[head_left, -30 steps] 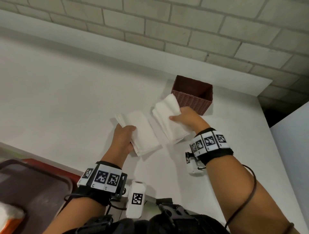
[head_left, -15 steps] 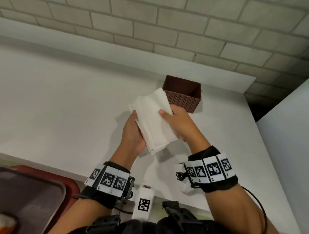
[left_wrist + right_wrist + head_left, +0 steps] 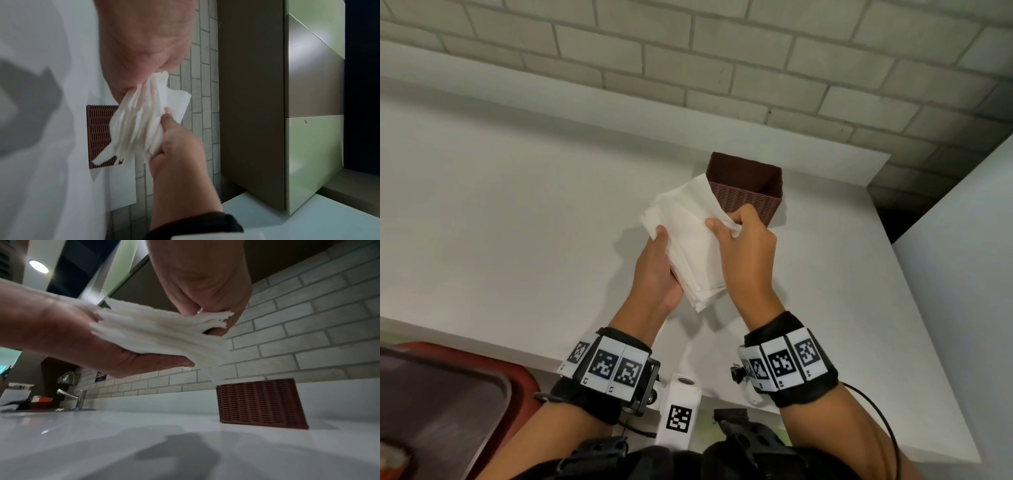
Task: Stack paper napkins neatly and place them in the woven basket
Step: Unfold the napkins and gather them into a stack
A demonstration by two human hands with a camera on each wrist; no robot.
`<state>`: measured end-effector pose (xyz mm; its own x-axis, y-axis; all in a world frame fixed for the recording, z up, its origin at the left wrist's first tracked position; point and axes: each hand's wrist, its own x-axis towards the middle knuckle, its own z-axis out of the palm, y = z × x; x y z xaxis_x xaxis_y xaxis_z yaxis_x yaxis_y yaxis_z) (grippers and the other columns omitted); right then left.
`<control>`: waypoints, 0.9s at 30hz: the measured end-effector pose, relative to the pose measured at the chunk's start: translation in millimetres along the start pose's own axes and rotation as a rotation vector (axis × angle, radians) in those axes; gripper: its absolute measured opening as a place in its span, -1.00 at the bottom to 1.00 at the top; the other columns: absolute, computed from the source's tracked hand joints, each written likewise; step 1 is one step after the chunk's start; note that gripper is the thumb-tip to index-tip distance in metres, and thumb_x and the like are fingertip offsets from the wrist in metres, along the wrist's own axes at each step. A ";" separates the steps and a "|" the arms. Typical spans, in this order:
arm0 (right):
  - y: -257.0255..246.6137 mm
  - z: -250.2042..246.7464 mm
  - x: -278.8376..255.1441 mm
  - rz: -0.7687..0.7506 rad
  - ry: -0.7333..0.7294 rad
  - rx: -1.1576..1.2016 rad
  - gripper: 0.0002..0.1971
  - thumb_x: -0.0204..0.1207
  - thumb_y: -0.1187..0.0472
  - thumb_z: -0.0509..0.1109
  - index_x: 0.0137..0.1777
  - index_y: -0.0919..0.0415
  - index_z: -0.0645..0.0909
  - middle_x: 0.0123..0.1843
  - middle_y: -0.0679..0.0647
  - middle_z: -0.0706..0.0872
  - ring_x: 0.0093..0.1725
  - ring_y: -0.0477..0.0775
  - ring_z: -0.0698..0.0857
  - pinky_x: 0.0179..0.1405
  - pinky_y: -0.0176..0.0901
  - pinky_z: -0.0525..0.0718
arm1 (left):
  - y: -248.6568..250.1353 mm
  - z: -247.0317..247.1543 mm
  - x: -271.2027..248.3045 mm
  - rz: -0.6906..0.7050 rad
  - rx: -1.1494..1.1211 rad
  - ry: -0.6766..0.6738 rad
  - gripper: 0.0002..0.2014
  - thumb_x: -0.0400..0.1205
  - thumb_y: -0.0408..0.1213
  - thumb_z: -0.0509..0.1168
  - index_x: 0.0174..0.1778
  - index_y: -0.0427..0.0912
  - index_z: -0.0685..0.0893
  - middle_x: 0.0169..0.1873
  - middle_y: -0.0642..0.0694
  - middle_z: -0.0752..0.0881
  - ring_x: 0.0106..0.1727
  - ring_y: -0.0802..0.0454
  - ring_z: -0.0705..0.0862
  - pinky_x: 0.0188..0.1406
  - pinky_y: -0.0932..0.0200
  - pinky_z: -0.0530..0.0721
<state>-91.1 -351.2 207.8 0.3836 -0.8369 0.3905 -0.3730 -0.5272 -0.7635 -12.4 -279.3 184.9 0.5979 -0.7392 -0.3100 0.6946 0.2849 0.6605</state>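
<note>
Fingers [image 3: 748,214] of both hands clasp the napkins [image 3: 688,240].

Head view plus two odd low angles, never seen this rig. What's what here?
No robot: a person wears three cameras, one on the head and one on each wrist, the wrists carrying marker bands. The head view looks down at a white counter. The wrist views look along each hand. The left hand supports a stack of paper napkins from beneath; the right hand pinches its edge, fingers curled. A brown woven basket stands just beyond on the counter, and looks empty.
</note>
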 end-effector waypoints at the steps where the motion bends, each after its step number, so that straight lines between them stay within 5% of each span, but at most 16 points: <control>1: 1.6 -0.3 0.5 0.016 0.013 0.035 -0.72 0.51 0.12 0.45 -0.26 0.17 0.40 -0.39 -0.08 0.49 -0.39 -0.15 0.44 -0.40 -0.48 0.46 | 0.0 -0.9 0.2 -0.008 -0.007 0.013 -0.66 0.74 -0.13 0.05 0.37 -0.19 0.48 0.11 -0.17 0.72 0.09 -0.12 0.71 0.01 -0.09 0.70; 7: 6.2 -13.6 11.6 0.052 -0.044 0.157 -0.79 0.54 0.15 0.41 -0.21 0.22 0.46 -0.36 -0.11 0.51 -0.38 -0.19 0.46 -0.42 -0.62 0.48 | 2.6 -5.5 4.4 -0.019 0.003 0.010 -0.67 0.73 -0.17 0.09 0.39 -0.17 0.49 0.11 -0.14 0.72 0.09 -0.12 0.71 -0.08 -0.06 0.71; 10: -0.4 -26.8 19.1 0.059 -0.077 0.232 -0.86 0.58 0.16 0.36 -0.10 0.18 0.47 -0.24 -0.16 0.56 -0.27 -0.24 0.55 -0.41 -0.65 0.52 | 3.4 -7.6 6.4 -0.036 0.018 -0.005 -0.64 0.69 -0.26 0.16 0.41 -0.21 0.49 0.22 -0.21 0.70 0.22 -0.20 0.68 0.07 -0.10 0.70; 15: -13.4 -31.6 26.9 0.094 -0.158 0.322 -0.85 0.56 0.13 0.38 -0.20 0.08 0.49 -0.25 -0.11 0.59 -0.28 -0.14 0.57 -0.34 -0.43 0.54 | 3.2 -4.6 6.3 -0.022 0.084 -0.065 -0.57 0.61 -0.41 0.16 0.44 -0.24 0.49 0.25 -0.26 0.69 0.23 -0.22 0.69 0.01 -0.09 0.75; 19: -6.2 -11.7 17.0 0.096 -0.318 0.086 -0.78 0.53 0.09 0.41 -0.25 0.10 0.44 -0.34 -0.16 0.49 -0.36 -0.22 0.46 -0.46 -0.46 0.41 | 1.1 0.0 3.2 -0.004 0.108 -0.125 -0.63 0.66 -0.21 0.17 0.38 -0.22 0.56 0.22 -0.27 0.72 0.24 -0.26 0.69 0.20 -0.25 0.67; 22: 0.9 -7.3 7.4 0.058 -0.306 0.002 -0.79 0.53 0.06 0.41 -0.17 0.11 0.45 -0.32 -0.15 0.52 -0.30 -0.14 0.50 -0.41 -0.41 0.36 | 1.0 -3.5 6.0 0.006 0.041 -0.105 -0.55 0.71 0.04 0.04 0.39 -0.13 0.55 0.24 -0.27 0.71 0.26 -0.26 0.68 0.20 -0.25 0.66; 25: 0.7 -6.1 -0.5 0.008 -0.251 -0.060 -0.81 0.55 0.04 0.38 -0.10 0.14 0.51 -0.18 -0.02 0.62 -0.17 -0.04 0.55 -0.28 -0.30 0.42 | 0.1 -6.3 8.0 -0.013 -0.013 -0.165 -0.40 0.63 0.29 -0.09 0.31 -0.03 0.60 0.17 -0.22 0.76 0.20 -0.19 0.73 0.13 -0.14 0.72; 27: 0.5 -3.4 -3.9 -0.009 -0.228 -0.136 -0.73 0.56 0.01 0.35 0.07 0.21 0.58 -0.03 0.08 0.67 -0.08 -0.02 0.55 -0.17 -0.26 0.42 | -1.9 -7.0 5.8 -0.016 0.017 -0.186 -0.44 0.62 0.21 0.05 0.37 -0.08 0.56 0.20 -0.23 0.75 0.21 -0.18 0.72 0.14 -0.13 0.72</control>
<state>-95.7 -348.7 207.6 0.5626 -0.7851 0.2592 -0.4730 -0.5628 -0.6779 -7.5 -279.8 177.0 0.5016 -0.8440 -0.1902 0.6959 0.2630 0.6682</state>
